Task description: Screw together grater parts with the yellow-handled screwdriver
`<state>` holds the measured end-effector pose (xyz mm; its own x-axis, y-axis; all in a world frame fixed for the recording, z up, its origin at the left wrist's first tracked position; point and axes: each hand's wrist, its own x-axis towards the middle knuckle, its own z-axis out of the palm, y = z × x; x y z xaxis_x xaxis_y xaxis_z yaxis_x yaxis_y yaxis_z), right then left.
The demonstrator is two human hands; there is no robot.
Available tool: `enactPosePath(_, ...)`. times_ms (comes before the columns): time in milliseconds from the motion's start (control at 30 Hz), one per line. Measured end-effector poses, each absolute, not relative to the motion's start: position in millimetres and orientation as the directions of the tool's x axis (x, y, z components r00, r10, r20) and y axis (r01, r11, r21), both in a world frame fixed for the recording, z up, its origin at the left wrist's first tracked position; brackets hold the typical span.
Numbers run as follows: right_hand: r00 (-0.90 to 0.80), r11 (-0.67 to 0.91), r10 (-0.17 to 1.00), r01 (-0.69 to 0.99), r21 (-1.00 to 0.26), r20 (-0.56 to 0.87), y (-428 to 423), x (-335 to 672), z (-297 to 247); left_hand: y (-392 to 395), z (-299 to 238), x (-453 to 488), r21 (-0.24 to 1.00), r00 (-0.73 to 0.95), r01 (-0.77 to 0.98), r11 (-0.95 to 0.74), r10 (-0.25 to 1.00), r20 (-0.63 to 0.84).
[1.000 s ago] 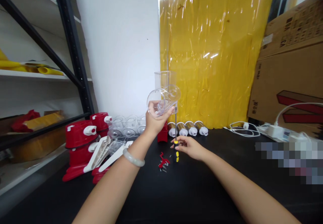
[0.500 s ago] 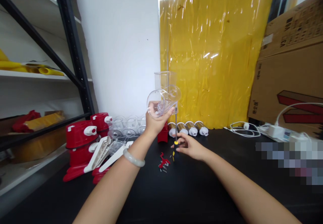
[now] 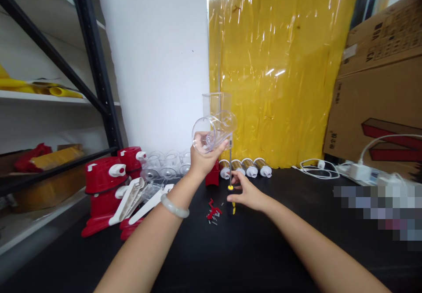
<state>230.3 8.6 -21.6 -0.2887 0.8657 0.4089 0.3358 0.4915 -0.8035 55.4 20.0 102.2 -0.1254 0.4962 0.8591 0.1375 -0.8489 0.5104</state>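
My left hand [image 3: 203, 163], with a pale bangle at its wrist, is closed around a clear plastic housing [image 3: 217, 128] and holds it up above the table. The housing has a round open barrel and a squarer hopper on top. Below its right side stands a screwdriver [image 3: 230, 165], nearly upright, tip at the housing's lower edge. My right hand [image 3: 249, 192] has its thumb and fingers about the black and yellow handle. Small red plastic parts [image 3: 214, 211] and several loose metal screws or pins lie on the table left of the handle.
On the left are red appliance bases [image 3: 105, 176], white levers [image 3: 128, 203] and several clear cups [image 3: 168, 165]. A red part [image 3: 212, 176] and white-capped cylinders [image 3: 250, 168] stand behind my hands. A white cable [image 3: 316, 170] and cardboard box [image 3: 379, 86] are at the right.
My right hand's fingers have shifted around the screwdriver handle, and the yellow stripe on the handle has turned to a different side. The left hand and clear housing stay almost still.
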Motion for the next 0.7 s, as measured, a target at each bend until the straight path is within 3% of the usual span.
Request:
enactPosePath(167,-0.554,0.465,0.771,0.15,-0.873,0.315,3.5,237.2,-14.7,19.1,101.9,55.8,0.521,-0.131,0.121,-0.845,0.507,0.852)
enactPosePath(367,-0.34,0.473,0.868,0.35,-0.808,0.361,6.7,235.0,-18.5,18.4,102.3,56.3,0.51,-0.122,0.117,-0.852,0.497,0.859)
enactPosePath(567,-0.567,0.438,0.774,0.158,-0.885,0.282,4.1,238.4,-14.6,17.9,102.6,56.3,0.506,-0.121,0.113,-0.855,0.493,0.861)
enactPosePath(700,-0.408,0.454,0.857,0.309,-0.836,0.314,5.0,236.4,-16.0,18.2,102.1,55.9,0.504,-0.118,0.12,-0.855,0.492,0.862)
